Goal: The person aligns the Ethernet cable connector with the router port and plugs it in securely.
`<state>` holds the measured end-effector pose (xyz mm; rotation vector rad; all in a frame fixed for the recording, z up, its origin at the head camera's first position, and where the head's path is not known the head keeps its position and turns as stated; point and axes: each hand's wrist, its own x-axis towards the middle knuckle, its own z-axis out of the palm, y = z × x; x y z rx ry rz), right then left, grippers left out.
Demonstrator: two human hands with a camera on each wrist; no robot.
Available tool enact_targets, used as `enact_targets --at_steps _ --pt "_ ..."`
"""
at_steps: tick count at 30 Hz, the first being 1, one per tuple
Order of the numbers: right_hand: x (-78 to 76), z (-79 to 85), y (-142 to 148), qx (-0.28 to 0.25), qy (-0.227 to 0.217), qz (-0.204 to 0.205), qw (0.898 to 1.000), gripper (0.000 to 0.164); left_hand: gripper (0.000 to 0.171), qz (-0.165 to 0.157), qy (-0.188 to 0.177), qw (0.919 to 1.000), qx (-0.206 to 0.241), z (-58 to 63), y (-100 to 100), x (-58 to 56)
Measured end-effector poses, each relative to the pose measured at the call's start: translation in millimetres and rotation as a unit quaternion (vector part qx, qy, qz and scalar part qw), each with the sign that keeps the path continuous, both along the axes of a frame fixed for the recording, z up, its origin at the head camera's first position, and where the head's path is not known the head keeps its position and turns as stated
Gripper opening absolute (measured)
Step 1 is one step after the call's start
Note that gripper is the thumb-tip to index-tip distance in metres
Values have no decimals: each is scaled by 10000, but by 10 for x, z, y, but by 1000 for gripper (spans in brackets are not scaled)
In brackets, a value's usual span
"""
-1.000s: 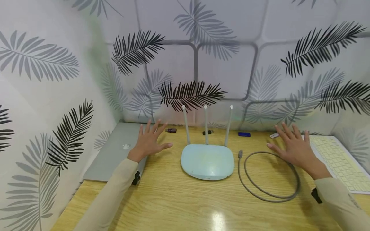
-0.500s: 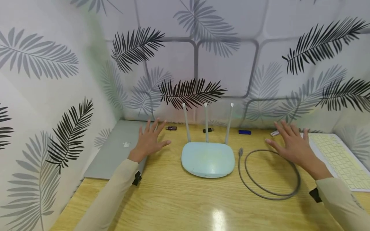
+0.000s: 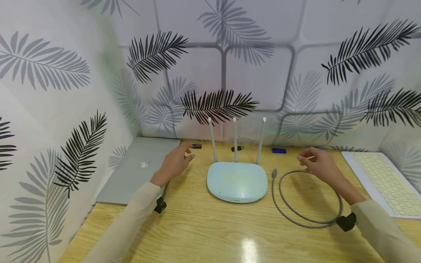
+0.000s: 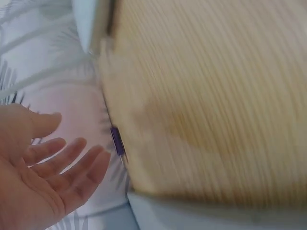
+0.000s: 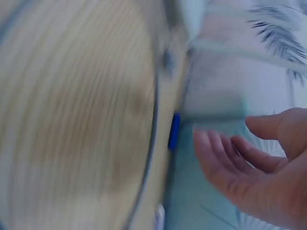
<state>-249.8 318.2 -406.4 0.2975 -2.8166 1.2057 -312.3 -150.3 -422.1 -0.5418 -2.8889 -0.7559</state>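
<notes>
1. Holding left hand (image 3: 174,160) empty and part-open above the surface (image 3: 204,226), curving fingers loosely, parting thumb; hovering between laptop (image 3: 128,175) and dark red USB stick (image 3: 196,146).
2. Holding right hand (image 3: 318,163) empty and part-open, bending fingers, leaving a thumb gap; hovering over the far side of the looped gray cable (image 3: 277,204).
3. Counting three USB sticks in head view, lying along the back edge: dark red, black (image 3: 236,148), blue (image 3: 279,150).
4. Noting one blurred pale object (image 5: 159,218), low in right wrist view.
5. Counting one router (image 3: 236,182), three antennas (image 3: 235,142), one cable, one laptop, one keyboard (image 3: 386,180).
</notes>
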Motion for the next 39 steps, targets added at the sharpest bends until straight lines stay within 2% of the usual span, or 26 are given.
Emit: enact_targets --at_steps 2,5,7,9,12,16,18,24,31,35,39 --pt "-3 1 -70 -880 -702 274 9933 40 41 -24 -240 9994 231 9 49 34" --pt "-15 -21 -174 -1776 -1518 566 9707 40 38 -81 -823 9932 821 11 119 76" --pt "-21 -51 -247 -2012 -1855 670 9595 39 39 -101 -1262 9841 1249 2 169 96" --pt "-29 -87 -317 -2056 -2059 737 9539 39 41 -116 -1654 9725 1633 -3 217 115" --pt "-41 -136 -419 -2051 -2313 754 9480 38 42 -92 -2025 9591 1977 -10 289 146" --pt "-40 -178 -565 -1917 -2525 656 9461 36 44 62 -2365 9487 2099 -37 372 206" --pt "-29 -193 -645 -1845 -2557 584 9472 34 46 131 -2471 9465 2071 -53 410 246" --pt "-8 -224 -840 -1447 -2374 341 9600 34 48 257 -2559 9430 2113 -81 518 344" --pt "-73 -292 -985 -1099 -2247 296 9678 37 43 313 -2380 9469 2140 -213 574 305" --pt "-88 -253 -1009 -804 -2331 305 9686 34 40 231 -2420 9407 2366 -255 567 272" --pt "-115 -240 -1001 -838 -2578 366 9619 27 39 167 -2461 9374 2460 -275 552 253"
